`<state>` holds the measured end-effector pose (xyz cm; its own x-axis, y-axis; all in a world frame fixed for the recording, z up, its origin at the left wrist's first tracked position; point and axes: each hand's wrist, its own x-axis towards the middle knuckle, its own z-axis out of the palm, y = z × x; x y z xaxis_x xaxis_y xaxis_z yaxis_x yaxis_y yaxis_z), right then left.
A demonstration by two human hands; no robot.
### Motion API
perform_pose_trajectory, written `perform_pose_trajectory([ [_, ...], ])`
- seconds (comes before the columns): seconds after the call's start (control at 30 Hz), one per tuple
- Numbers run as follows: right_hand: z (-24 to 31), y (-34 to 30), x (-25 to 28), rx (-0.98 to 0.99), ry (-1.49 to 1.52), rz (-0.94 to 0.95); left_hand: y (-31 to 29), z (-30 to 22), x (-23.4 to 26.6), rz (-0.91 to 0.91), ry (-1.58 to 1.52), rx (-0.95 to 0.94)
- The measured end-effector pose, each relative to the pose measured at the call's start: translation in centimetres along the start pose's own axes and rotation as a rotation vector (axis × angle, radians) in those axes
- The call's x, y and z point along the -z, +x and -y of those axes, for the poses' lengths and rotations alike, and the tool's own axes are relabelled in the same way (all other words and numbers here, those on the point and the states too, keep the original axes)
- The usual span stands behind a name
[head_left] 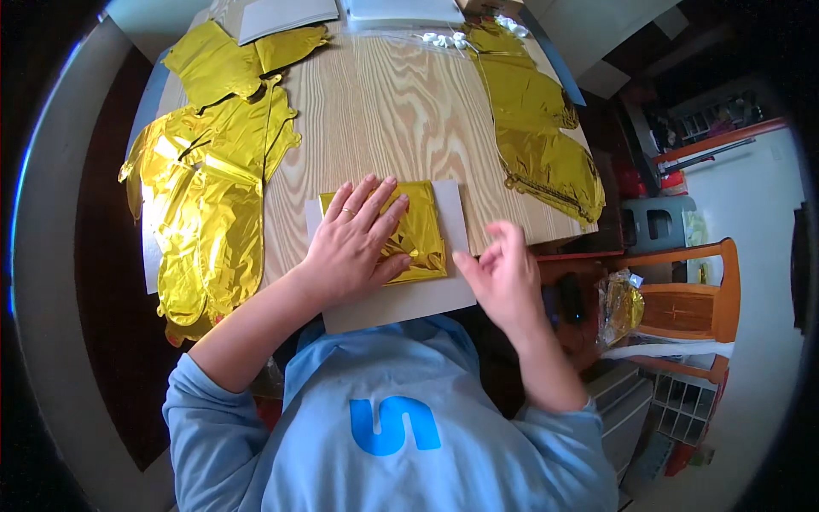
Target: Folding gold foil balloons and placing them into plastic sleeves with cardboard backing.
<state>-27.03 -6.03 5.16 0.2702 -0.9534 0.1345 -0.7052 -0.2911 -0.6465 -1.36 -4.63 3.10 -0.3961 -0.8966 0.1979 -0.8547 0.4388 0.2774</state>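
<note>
A folded gold foil sheet (418, 226), perhaps a flat foil balloon, lies on a pale grey card (384, 307) at the near edge of the table. My left hand (354, 239) rests flat on the foil, fingers stretched out and covering its left part; a ring shows on one finger. Just right of the card, my right hand (508, 282) is raised with its thumb apart from its half-bent fingers. I see nothing in it, though it is slightly blurred.
Flat gold foil pieces (213, 196) are piled along the left of the wood-grain table (384, 111); more gold foil (537, 128) lies on the right. Small white pieces (445, 40), grey sheets (286, 17) and a clear tray (401, 10) are at the back. A wooden chair (725, 290) stands right.
</note>
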Motion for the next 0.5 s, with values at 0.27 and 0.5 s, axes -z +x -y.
perform_pose_trajectory([
  [0.27, -0.3, -3.8, -4.2, -0.486, 0.823, 0.028, 1.1, -0.5, 1.6, 0.009, -0.086, 0.028],
  [0.5, -1.4, -3.8, -5.0, -0.680, 1.284, 0.152, 2.3, 1.2, 3.0, 0.017, -0.286, 0.137],
])
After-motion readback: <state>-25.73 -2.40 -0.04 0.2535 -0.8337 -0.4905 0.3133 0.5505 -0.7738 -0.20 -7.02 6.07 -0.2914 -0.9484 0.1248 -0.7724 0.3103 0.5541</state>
